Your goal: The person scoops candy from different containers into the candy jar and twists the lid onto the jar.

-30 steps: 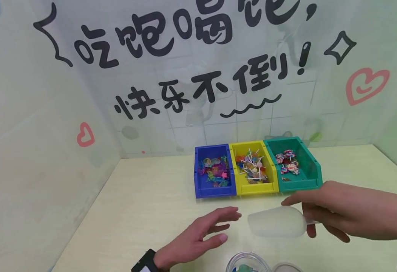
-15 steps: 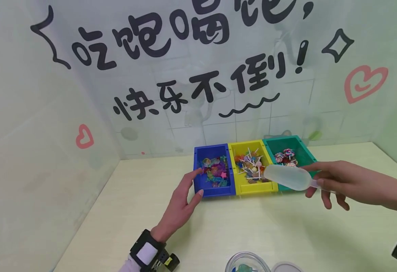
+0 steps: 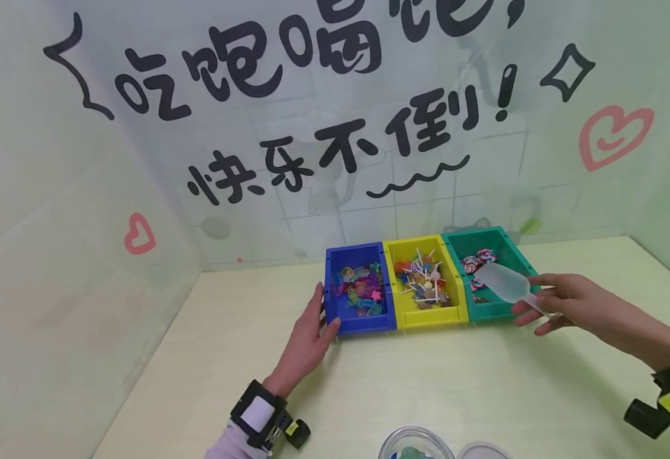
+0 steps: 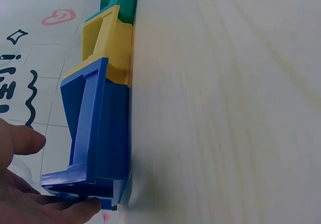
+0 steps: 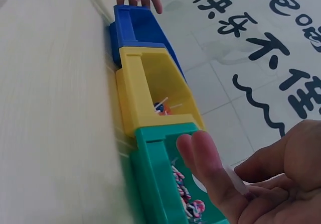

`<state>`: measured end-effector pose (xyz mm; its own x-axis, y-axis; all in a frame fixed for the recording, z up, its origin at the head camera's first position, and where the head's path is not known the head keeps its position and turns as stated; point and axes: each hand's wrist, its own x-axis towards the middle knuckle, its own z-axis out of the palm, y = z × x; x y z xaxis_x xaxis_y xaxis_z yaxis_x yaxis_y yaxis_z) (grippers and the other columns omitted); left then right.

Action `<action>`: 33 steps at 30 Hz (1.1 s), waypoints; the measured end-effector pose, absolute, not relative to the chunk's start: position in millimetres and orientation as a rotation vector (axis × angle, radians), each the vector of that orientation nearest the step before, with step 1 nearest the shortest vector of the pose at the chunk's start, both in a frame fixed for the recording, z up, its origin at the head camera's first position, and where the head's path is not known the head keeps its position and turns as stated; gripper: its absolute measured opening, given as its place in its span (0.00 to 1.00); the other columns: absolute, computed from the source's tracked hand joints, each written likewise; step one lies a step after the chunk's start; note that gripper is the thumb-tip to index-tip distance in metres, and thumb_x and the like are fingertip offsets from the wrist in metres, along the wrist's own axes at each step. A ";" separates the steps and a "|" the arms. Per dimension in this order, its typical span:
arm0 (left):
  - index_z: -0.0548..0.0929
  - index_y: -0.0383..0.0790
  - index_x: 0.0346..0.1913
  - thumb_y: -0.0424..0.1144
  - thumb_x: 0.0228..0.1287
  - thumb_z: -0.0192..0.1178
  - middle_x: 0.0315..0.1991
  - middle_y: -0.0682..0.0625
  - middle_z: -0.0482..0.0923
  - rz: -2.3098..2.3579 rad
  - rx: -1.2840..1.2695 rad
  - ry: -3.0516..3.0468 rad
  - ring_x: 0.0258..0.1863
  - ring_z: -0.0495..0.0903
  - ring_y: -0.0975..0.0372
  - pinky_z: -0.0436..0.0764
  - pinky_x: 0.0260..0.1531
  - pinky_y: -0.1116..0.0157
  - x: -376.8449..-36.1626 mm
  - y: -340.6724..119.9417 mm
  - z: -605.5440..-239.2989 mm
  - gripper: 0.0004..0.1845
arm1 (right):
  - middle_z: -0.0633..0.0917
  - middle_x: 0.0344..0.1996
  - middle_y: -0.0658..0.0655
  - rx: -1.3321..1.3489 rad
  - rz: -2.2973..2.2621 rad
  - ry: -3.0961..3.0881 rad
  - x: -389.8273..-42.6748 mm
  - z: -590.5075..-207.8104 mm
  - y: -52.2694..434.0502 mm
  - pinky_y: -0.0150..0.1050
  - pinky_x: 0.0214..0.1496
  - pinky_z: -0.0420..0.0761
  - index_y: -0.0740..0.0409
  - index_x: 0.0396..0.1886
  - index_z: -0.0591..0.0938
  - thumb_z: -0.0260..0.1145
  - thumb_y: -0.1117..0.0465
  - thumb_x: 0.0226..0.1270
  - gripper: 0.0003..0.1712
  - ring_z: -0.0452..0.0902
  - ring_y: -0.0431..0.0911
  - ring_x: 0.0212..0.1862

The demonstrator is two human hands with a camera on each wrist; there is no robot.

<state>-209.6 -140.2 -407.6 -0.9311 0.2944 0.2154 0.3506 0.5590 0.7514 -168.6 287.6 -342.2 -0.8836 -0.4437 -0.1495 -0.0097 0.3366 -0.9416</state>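
Left hand braces the blue bin, right hand dips a scoop into the green one.

On the pale wooden table three bins sit touching in a row: blue bin on the left with bright plastic gems, yellow bin in the middle with stick lollipops, green bin on the right with swirl lollipops. The left hand reaches forward with its arm stretched out, fingers straight along the blue bin's outer left wall and thumb against its front corner, pressing rather than gripping. The right hand comes in from the right, pinching the handle of a translucent plastic scoop, whose bowl tilts down over the green bin's candy.
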 end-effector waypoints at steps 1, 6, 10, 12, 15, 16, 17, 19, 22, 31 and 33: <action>0.39 0.43 0.70 0.40 0.66 0.48 0.70 0.48 0.43 -1.334 -0.558 -2.718 0.66 0.55 0.54 0.66 0.56 0.57 -210.3 -139.4 -408.1 0.37 | 0.78 0.47 0.69 -0.374 -1.585 2.222 -170.3 -345.4 287.2 0.43 0.43 0.79 0.80 0.63 0.41 0.44 0.59 0.71 0.36 0.79 0.50 0.46; 0.39 0.40 0.70 0.39 0.66 0.48 0.70 0.45 0.44 -1.284 -0.530 -2.735 0.66 0.53 0.54 0.64 0.57 0.56 -216.0 -133.8 -409.7 0.37 | 0.74 0.53 0.70 -0.277 -1.672 2.217 -176.5 -360.2 285.0 0.41 0.46 0.78 0.77 0.65 0.37 0.42 0.59 0.72 0.36 0.77 0.50 0.49; 0.41 0.37 0.70 0.38 0.66 0.48 0.70 0.45 0.45 -1.191 -0.512 -2.739 0.67 0.50 0.55 0.58 0.61 0.56 -222.4 -130.0 -411.0 0.36 | 0.72 0.54 0.71 -0.258 -1.730 2.209 -178.6 -369.7 283.4 0.41 0.48 0.77 0.76 0.65 0.36 0.41 0.60 0.72 0.35 0.77 0.48 0.50; 0.41 0.36 0.69 0.38 0.66 0.48 0.69 0.44 0.46 -1.170 -0.509 -2.729 0.67 0.50 0.55 0.56 0.62 0.56 -226.1 -128.9 -411.5 0.36 | 0.73 0.54 0.70 -0.229 -1.767 2.193 -180.0 -373.5 282.7 0.41 0.49 0.76 0.75 0.65 0.36 0.42 0.60 0.72 0.35 0.76 0.49 0.50; 0.42 0.36 0.69 0.38 0.66 0.48 0.69 0.44 0.46 -1.173 -0.487 -2.722 0.67 0.50 0.56 0.55 0.63 0.57 -232.2 -128.1 -412.0 0.35 | 0.76 0.51 0.67 -0.171 -1.804 2.175 -183.0 -377.9 281.0 0.39 0.50 0.75 0.74 0.66 0.38 0.42 0.59 0.72 0.36 0.76 0.49 0.51; 0.42 0.37 0.69 0.37 0.66 0.48 0.69 0.44 0.46 -1.177 -0.486 -2.720 0.67 0.50 0.56 0.55 0.63 0.57 -233.9 -128.1 -412.1 0.35 | 0.77 0.50 0.65 -0.146 -1.815 2.165 -184.0 -379.0 280.2 0.39 0.50 0.75 0.74 0.66 0.38 0.42 0.59 0.72 0.35 0.75 0.49 0.51; 0.42 0.36 0.69 0.37 0.66 0.48 0.69 0.44 0.47 -1.185 -0.483 -2.718 0.67 0.50 0.56 0.55 0.63 0.57 -235.2 -128.0 -412.0 0.35 | 0.78 0.49 0.64 -0.114 -1.827 2.157 -185.1 -380.2 279.7 0.39 0.51 0.75 0.73 0.66 0.39 0.42 0.59 0.72 0.35 0.75 0.49 0.51; 0.42 0.37 0.69 0.37 0.66 0.47 0.69 0.44 0.46 -1.195 -0.475 -2.719 0.67 0.50 0.56 0.54 0.63 0.57 -237.4 -128.1 -412.3 0.35 | 0.80 0.47 0.62 -0.071 -1.840 2.147 -186.7 -382.1 278.4 0.37 0.51 0.74 0.73 0.67 0.41 0.42 0.59 0.72 0.34 0.76 0.50 0.51; 0.41 0.38 0.69 0.36 0.67 0.46 0.69 0.44 0.47 -1.196 -0.476 -2.716 0.67 0.50 0.57 0.55 0.63 0.58 -239.0 -128.6 -413.0 0.34 | 0.82 0.44 0.60 -0.008 -1.859 2.135 -186.9 -383.1 276.1 0.36 0.51 0.75 0.73 0.67 0.43 0.44 0.59 0.71 0.34 0.77 0.49 0.49; 0.41 0.39 0.70 0.35 0.67 0.46 0.69 0.44 0.47 -1.203 -0.490 -2.717 0.67 0.50 0.56 0.55 0.63 0.57 -241.3 -128.4 -414.2 0.34 | 0.83 0.42 0.56 0.073 -1.815 2.188 -180.5 -388.7 273.3 0.32 0.47 0.76 0.72 0.66 0.48 0.51 0.54 0.68 0.38 0.79 0.45 0.46; 0.41 0.41 0.70 0.36 0.67 0.46 0.69 0.45 0.48 -1.207 -0.467 -2.729 0.67 0.51 0.57 0.55 0.63 0.58 -241.2 -128.7 -414.5 0.34 | 0.82 0.43 0.57 0.069 -1.830 2.179 -178.7 -390.2 273.6 0.33 0.48 0.76 0.72 0.66 0.47 0.52 0.53 0.67 0.39 0.79 0.47 0.47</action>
